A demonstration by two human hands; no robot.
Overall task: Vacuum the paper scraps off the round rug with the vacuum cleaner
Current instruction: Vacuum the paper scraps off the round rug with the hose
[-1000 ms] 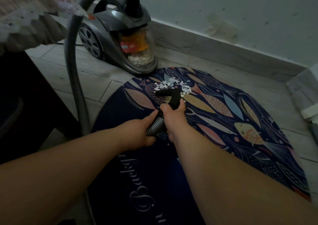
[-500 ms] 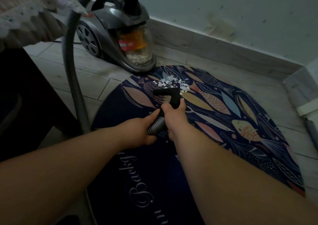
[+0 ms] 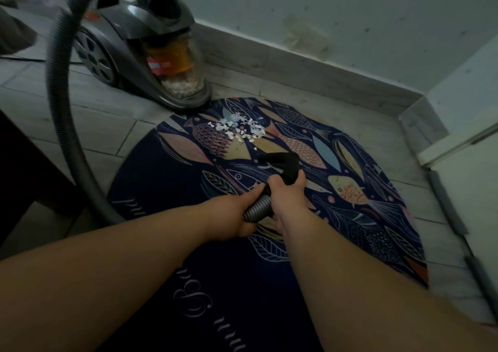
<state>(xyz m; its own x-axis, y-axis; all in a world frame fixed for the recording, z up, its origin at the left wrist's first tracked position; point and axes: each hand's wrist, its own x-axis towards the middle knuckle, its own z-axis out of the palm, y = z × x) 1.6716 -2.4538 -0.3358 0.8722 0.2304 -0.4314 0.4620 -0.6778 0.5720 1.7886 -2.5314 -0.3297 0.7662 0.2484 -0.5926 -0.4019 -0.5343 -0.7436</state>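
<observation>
A dark blue round rug (image 3: 161, 190) with a fish pattern covers the floor in front of me. A pile of white paper scraps (image 3: 241, 126) lies near its far edge. The grey canister vacuum cleaner (image 3: 140, 42) stands just beyond the rug, white scraps showing in its clear bin. Its ribbed grey hose (image 3: 58, 87) arcs down on the left. My left hand (image 3: 231, 214) grips the ribbed hose end (image 3: 257, 209). My right hand (image 3: 288, 192) grips the black nozzle (image 3: 280, 160), which is a short way back from the scraps, to their right.
A tiled skirting and wall (image 3: 323, 63) run behind the rug. A white cabinet or appliance (image 3: 469, 168) stands at the right with grey strips on the floor beside it. Dark furniture (image 3: 24, 168) borders the left side.
The nozzle has pulled back from the scrap pile toward me and to the right; it was touching the pile before. My view has shifted, and both hands keep their grip.
</observation>
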